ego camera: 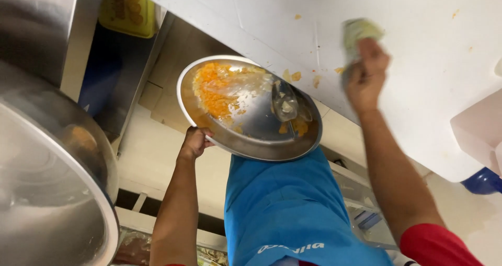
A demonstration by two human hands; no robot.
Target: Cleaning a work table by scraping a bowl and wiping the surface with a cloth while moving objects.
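Your left hand point(194, 143) grips the steel plate point(251, 140) (scraps inside); your right hand point(366, 70) clutches the cloth point(360, 32); crumbs point(293, 77) remain on the white table point(418, 88).

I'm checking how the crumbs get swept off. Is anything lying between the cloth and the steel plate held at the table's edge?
Only food scraps lie on the white table between the cloth in the right hand and the steel plate, which the left hand holds just under the edge. Nothing else blocks that stretch.

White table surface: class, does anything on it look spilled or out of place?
Yes. Orange food scraps lie scattered on the white table near its edge, beside the steel plate held by the left hand. The right hand presses a cloth there.
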